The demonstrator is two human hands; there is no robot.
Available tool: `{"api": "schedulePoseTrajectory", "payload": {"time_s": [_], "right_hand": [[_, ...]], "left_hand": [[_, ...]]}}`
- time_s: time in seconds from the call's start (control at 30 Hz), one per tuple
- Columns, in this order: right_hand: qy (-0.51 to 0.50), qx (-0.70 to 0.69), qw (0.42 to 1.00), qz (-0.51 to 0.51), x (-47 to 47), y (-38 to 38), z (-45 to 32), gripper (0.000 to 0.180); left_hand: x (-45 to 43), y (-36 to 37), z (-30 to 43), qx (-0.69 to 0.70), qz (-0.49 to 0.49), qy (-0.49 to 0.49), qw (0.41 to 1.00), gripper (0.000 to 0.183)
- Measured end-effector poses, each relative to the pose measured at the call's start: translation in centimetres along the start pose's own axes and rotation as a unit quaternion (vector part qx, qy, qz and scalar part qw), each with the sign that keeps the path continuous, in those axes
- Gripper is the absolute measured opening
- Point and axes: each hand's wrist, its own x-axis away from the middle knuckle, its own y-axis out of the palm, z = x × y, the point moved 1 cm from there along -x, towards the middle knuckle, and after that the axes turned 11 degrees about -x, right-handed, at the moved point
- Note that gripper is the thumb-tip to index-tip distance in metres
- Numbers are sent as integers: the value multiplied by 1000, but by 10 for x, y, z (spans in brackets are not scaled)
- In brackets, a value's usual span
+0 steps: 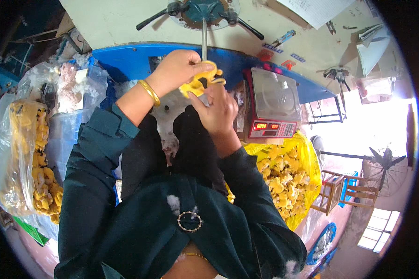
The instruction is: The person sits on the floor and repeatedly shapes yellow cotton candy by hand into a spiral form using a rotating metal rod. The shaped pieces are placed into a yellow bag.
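A small yellow plush toy skin (194, 88) with black patches is held between my two hands at the lower end of a slim metal tube (204, 38). My left hand (178, 68) pinches its upper edge, thumb lying on the fabric beside the tube. My right hand (219, 108) grips its lower right side, with small plush parts showing by the fingers. Whether the tube's tip sits inside the plush is hidden. The tube comes out of a dark green machine fitting (204, 10) with black handles, mounted on the pale tabletop.
Right of my hands is a red digital scale (276, 94); below it a yellow bag (312, 174) holds many plush pieces. A clear plastic bag (1, 139) of yellow plush toys stands at left. Thread snips (284, 37) and papers (314, 10) lie on the table.
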Motion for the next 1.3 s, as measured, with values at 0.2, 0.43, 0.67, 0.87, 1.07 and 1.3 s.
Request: {"api": "schedulePoseTrajectory", "payload": {"time_s": [0.2, 0.43, 0.67, 0.87, 1.07, 1.3], "right_hand": [[223, -228, 946, 53, -15, 35, 22, 34], [412, -437, 800, 11, -99, 52, 73, 32], [372, -374, 849, 24, -66, 44, 54, 33], [354, -406, 831, 142, -19, 52, 26, 34], [325, -385, 849, 162, 9, 57, 8, 34], [411, -558, 720, 33, -11, 16, -18, 30]], "left_hand": [[2, -4, -3, 17, -22, -47, 999, 45], [34, -8, 24, -254, 75, 70, 962, 45], [47, 7, 12, -217, 107, 43, 969, 38], [61, 8, -13, -246, 89, 58, 963, 30], [74, 7, -15, -250, 99, 99, 958, 31], [98, 6, 12, -126, 165, 47, 977, 41]]}}
